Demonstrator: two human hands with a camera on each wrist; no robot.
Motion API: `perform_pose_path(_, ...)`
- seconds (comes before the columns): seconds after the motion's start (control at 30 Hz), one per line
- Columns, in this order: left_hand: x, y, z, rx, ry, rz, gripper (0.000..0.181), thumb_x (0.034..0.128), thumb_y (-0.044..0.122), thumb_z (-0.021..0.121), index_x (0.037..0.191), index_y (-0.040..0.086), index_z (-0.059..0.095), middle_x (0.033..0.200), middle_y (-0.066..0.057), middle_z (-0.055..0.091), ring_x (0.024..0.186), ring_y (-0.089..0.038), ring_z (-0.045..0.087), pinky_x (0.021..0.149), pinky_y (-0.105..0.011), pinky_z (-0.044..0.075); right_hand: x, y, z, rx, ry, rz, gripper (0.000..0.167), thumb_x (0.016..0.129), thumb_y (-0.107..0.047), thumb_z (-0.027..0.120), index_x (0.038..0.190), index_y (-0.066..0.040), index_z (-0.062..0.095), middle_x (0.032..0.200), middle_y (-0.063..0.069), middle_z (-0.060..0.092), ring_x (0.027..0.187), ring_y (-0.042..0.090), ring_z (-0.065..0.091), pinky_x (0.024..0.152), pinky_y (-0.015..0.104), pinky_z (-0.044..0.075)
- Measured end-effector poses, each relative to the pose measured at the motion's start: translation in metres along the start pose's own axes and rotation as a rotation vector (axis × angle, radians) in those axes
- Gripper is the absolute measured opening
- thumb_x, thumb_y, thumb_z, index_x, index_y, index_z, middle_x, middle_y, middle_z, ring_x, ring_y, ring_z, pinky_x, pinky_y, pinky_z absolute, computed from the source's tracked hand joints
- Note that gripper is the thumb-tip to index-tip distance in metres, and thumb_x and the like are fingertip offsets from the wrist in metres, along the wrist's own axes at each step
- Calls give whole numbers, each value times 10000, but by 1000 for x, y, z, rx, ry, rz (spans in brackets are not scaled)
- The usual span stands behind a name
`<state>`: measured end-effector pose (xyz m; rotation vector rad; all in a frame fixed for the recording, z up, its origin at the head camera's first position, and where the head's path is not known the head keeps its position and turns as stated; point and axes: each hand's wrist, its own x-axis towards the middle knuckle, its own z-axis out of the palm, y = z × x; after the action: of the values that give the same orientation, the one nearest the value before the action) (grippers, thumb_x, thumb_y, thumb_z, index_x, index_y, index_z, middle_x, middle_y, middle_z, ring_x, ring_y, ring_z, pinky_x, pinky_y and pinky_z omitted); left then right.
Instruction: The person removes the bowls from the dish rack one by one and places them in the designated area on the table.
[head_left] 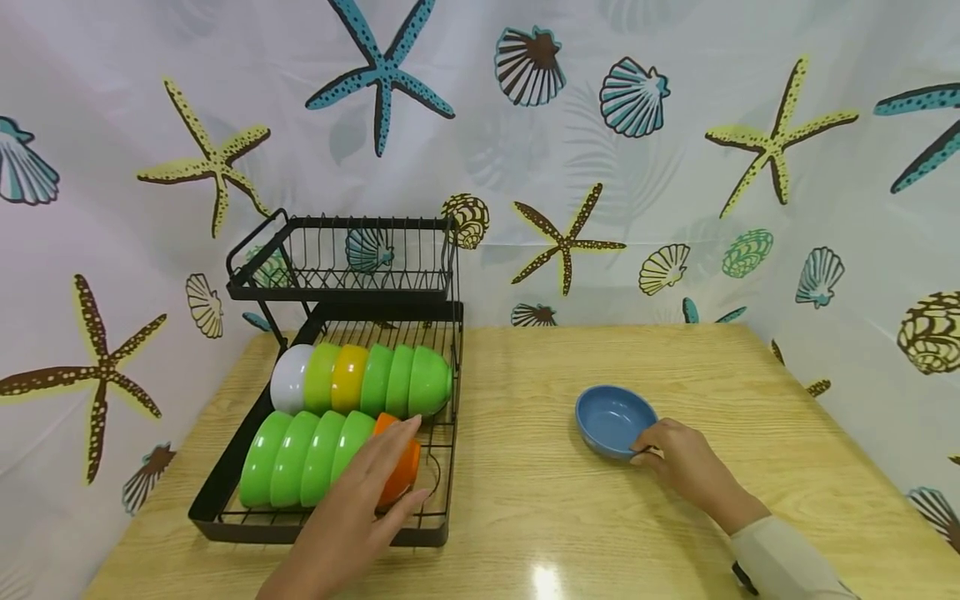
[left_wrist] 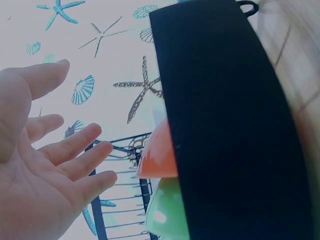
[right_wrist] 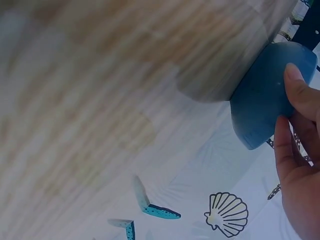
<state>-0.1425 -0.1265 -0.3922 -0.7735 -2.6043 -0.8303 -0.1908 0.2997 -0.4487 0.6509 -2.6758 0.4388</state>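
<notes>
On the right part of the table, a blue bowl [head_left: 613, 421] stands upright. My right hand [head_left: 686, 467] pinches its near right edge; the right wrist view has the thumb against the side of the blue bowl [right_wrist: 272, 95]. My left hand [head_left: 358, 508] is by the front of the dish rack [head_left: 330, 533], in front of an orange bowl [head_left: 401, 475] that it partly hides. In the left wrist view the left hand [left_wrist: 55, 165] has spread fingers and an empty palm, apart from the orange bowl [left_wrist: 159, 152].
The black two-tier rack holds bowls on edge in two rows below: green bowls [head_left: 262, 458] in front, then white [head_left: 288, 379], yellow [head_left: 349, 379] and green ones behind. Its upper shelf [head_left: 337, 294] overhangs the back. A patterned curtain [head_left: 480, 167] surrounds the wooden table [head_left: 525, 500].
</notes>
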Motion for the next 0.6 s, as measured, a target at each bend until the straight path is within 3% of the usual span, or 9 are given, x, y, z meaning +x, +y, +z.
perform_pose_path(0.2,1,-3,-6,3,11,-12,782,899,269,689,1517,360,219,1506,62,357,1354,-214,394,1035,-467,431,0,0,0,-5,-1,13,194,668,-60,839,795,-150,724,787,-78,671,752,123,627,643,255,547)
perform_pose_path(0.4,0,-1,-11,25,59,35,775,880,240,713,1508,337,268,1483,55,389,1307,-187,450,1010,-413,462,-3,-2,1,-23,-20,46,179,681,-99,840,817,-148,735,819,-70,684,781,138,645,671,280,559)
perform_pose_path(0.6,4,-2,-14,21,101,29,700,882,172,708,1483,254,360,1459,14,415,1255,-204,503,978,-389,488,-1,-10,-9,-12,-28,57,231,729,-121,817,947,-87,748,929,19,717,873,218,672,739,364,574)
